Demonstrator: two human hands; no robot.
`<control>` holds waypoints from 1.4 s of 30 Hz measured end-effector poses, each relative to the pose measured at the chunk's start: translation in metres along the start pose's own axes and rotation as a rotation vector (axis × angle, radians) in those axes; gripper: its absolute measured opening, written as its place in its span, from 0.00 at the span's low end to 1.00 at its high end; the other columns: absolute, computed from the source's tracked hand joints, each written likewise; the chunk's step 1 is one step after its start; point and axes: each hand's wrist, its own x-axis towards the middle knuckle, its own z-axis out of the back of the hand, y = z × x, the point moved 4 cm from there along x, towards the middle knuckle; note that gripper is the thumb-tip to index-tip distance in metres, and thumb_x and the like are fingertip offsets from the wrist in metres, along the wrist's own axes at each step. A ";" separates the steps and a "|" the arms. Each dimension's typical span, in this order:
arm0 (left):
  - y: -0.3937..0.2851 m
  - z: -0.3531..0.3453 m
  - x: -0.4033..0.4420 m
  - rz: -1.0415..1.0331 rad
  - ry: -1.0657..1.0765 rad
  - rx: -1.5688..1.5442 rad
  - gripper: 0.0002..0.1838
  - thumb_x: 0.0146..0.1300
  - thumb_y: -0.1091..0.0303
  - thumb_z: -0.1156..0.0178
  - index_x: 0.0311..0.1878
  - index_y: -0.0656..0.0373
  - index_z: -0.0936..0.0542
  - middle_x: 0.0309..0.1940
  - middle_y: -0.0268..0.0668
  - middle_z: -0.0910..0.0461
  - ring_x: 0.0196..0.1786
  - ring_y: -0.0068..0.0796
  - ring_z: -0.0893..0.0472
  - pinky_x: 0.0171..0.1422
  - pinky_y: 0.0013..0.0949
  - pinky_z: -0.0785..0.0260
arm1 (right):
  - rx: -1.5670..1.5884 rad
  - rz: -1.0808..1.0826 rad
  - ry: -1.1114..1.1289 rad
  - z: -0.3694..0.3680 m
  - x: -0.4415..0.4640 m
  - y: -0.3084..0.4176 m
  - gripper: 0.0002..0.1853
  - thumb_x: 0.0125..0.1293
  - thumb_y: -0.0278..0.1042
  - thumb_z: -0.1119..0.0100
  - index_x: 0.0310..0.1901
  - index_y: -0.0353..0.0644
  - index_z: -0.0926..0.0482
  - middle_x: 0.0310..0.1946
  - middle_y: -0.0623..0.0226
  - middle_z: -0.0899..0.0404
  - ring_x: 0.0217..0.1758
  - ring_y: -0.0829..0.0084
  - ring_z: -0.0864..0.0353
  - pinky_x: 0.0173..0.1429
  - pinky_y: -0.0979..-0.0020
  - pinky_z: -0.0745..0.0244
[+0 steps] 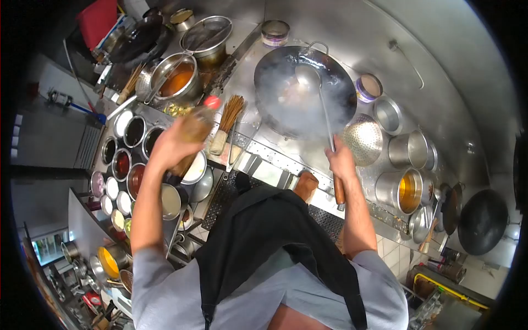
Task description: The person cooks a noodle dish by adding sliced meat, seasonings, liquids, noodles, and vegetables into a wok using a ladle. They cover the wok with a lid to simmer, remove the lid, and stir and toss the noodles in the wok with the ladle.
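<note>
Left hand [177,145], closed around one bottle [197,124] with a red cap, motion-blurred, held tilted in the air to the left of the wok, near a bamboo brush [229,116] and above the rows of seasoning containers. Right hand [342,160], wrapped around the grip of one long metal ladle [326,114] with a wooden handle, its bowl inside the dark wok [342,80], whose contents are partly veiled by steam. Adjacent to the right hand: one perforated strainer [367,137]; farther right, one metal pot [387,191] containing orange-yellow liquid.
</note>
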 end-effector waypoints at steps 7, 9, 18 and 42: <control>-0.088 -0.085 0.173 -0.232 0.333 0.543 0.35 0.46 0.50 0.27 0.55 0.61 0.25 0.46 0.51 0.16 0.52 0.50 0.16 0.56 0.47 0.24 | 0.444 -0.254 0.066 -0.007 -0.021 0.031 0.27 0.68 0.30 0.43 0.68 0.37 0.31 0.25 0.70 0.28 0.19 0.80 0.30 0.23 0.72 0.30; -0.108 -0.098 0.194 -0.272 0.365 0.634 0.34 0.47 0.51 0.28 0.55 0.60 0.24 0.46 0.49 0.15 0.51 0.49 0.16 0.55 0.47 0.23 | 0.478 -0.253 0.095 -0.010 -0.023 0.035 0.27 0.68 0.29 0.44 0.68 0.36 0.32 0.25 0.74 0.30 0.19 0.80 0.31 0.23 0.73 0.31; -0.116 -0.097 0.215 -0.326 0.378 0.858 0.29 0.51 0.56 0.30 0.57 0.55 0.21 0.49 0.40 0.14 0.52 0.41 0.15 0.56 0.47 0.26 | 0.144 -0.172 -0.005 -0.035 0.019 -0.028 0.29 0.66 0.34 0.41 0.68 0.38 0.32 0.38 0.49 0.16 0.39 0.53 0.15 0.45 0.56 0.21; -0.109 -0.052 0.120 -0.047 0.226 0.872 0.26 0.50 0.57 0.28 0.54 0.52 0.19 0.45 0.41 0.13 0.52 0.42 0.15 0.58 0.49 0.31 | 0.231 -0.206 0.270 0.005 0.023 -0.048 0.27 0.64 0.33 0.42 0.65 0.39 0.30 0.39 0.39 0.17 0.42 0.41 0.16 0.48 0.50 0.22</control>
